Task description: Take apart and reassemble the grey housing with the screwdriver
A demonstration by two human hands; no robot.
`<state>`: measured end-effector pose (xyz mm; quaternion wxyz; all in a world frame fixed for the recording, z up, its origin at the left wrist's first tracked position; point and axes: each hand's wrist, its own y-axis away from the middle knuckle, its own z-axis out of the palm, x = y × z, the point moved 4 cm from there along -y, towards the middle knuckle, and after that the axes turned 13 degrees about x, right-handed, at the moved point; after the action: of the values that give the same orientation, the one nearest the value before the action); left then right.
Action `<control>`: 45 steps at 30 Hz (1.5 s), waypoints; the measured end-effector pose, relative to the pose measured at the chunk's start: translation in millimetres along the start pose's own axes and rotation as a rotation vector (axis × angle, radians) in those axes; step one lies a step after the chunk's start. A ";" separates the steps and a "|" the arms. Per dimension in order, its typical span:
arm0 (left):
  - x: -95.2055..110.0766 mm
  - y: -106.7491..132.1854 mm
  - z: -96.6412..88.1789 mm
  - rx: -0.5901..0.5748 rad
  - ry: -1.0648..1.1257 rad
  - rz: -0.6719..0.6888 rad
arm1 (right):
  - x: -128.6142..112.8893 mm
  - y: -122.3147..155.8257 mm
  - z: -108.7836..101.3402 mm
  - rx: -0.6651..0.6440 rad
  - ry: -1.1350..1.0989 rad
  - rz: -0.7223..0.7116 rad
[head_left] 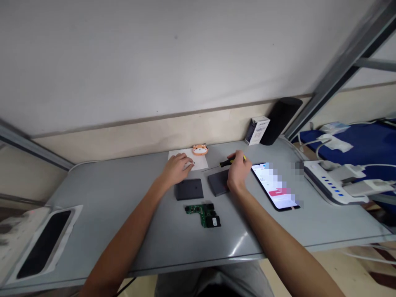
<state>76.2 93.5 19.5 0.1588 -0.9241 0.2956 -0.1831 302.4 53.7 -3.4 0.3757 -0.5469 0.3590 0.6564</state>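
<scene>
My right hand is closed around the black and yellow handle of a screwdriver, whose thin shaft points left toward the paper. Thumb and fingers of my left hand come together over a white sheet of paper; a tiny dark thing shows at the fingertips, too small to name. Just below that hand lies a flat dark grey casing piece. A second dark casing piece sits beside it, partly behind my right hand. Nearer me is a green circuit board with black parts.
An orange and white animal-faced case rests on the paper's far edge. Right of my right hand lies a lit phone, then a white power strip with plugs. A small box and a black cylinder stand at the wall.
</scene>
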 end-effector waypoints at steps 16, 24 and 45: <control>-26.2 66.3 -30.8 -0.019 0.086 -0.079 | -1.3 25.2 -9.3 0.123 0.020 -0.141; -3.5 64.7 -42.3 0.140 -0.103 0.088 | -2.7 28.9 -4.4 0.183 -0.031 -0.210; 29.1 67.7 -46.2 0.182 0.019 0.220 | 2.8 35.1 -7.9 0.143 -0.004 -0.082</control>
<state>45.3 14.9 40.1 0.2582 -0.8662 0.3786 -0.1993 274.5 30.8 -5.1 0.4409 -0.5317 0.3818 0.6141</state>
